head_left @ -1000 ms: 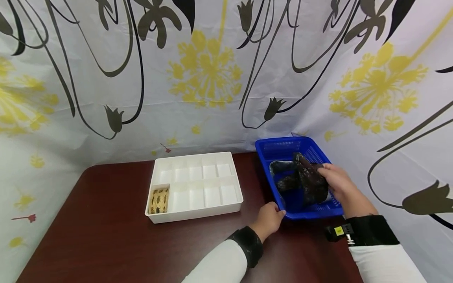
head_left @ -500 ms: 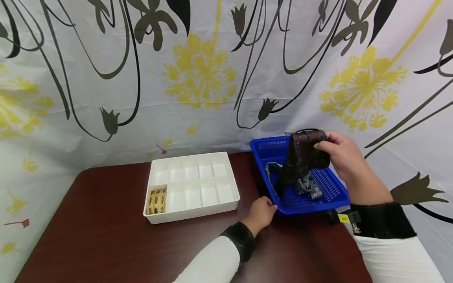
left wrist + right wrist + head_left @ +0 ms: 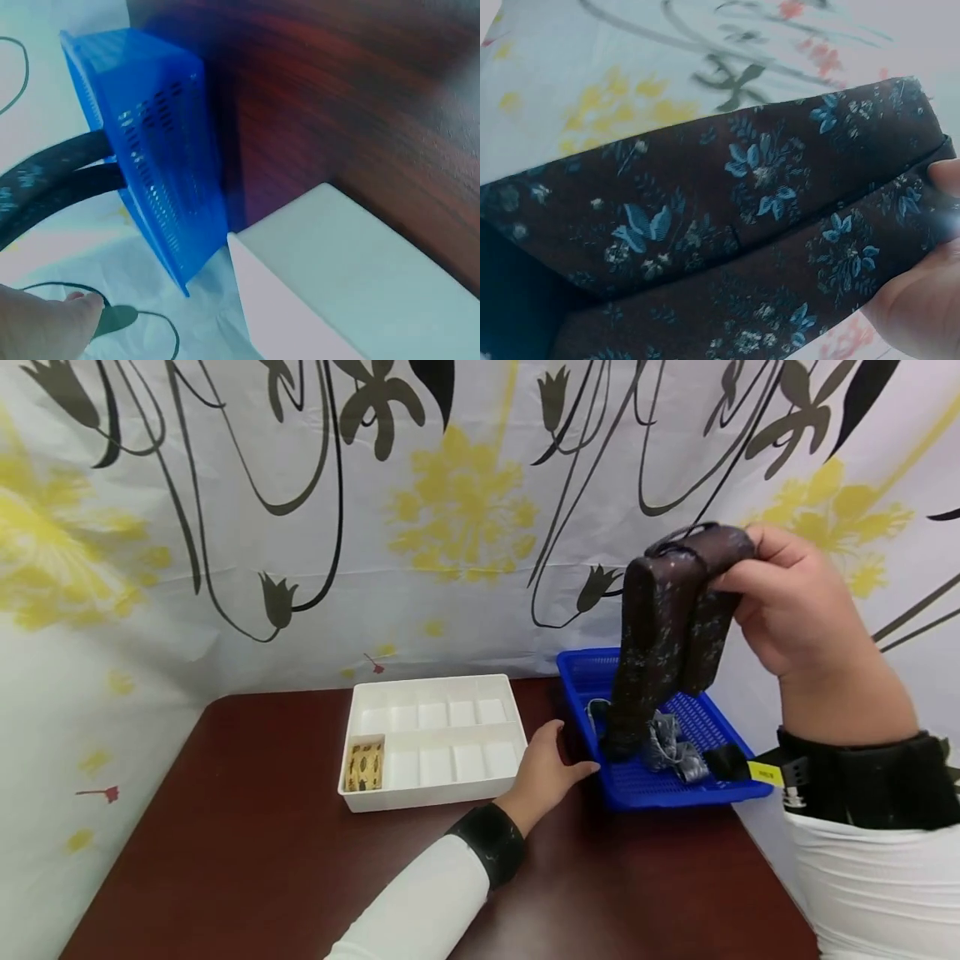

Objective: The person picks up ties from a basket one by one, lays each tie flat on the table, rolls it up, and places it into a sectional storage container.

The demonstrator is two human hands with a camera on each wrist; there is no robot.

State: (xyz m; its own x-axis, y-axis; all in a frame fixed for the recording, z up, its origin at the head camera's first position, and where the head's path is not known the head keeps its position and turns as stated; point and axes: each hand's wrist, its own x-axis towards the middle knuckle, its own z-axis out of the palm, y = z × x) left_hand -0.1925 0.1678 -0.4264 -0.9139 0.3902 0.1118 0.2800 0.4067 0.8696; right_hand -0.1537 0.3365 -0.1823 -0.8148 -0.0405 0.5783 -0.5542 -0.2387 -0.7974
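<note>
My right hand (image 3: 787,597) pinches the fold of a dark floral necktie (image 3: 663,635) and holds it high above the blue basket (image 3: 585,672); its lower end hangs down into the basket. Up close in the right wrist view the necktie (image 3: 727,247) is dark brown with blue flowers. A grey patterned tie (image 3: 671,750) lies in the basket. My left hand (image 3: 543,772) rests on the table between the white tray (image 3: 431,797) and the basket, fingers spread, holding nothing. The tray's near-left cell holds a rolled yellow patterned tie (image 3: 365,767).
A dark wooden table (image 3: 247,877) carries the white divided tray and the blue basket (image 3: 161,172). A floral curtain (image 3: 225,527) closes off the back and right side, right behind the basket.
My right hand has lifted the dark necktie from the basket to well above it. My left hand has let go of the basket's corner and spread its fingers.
</note>
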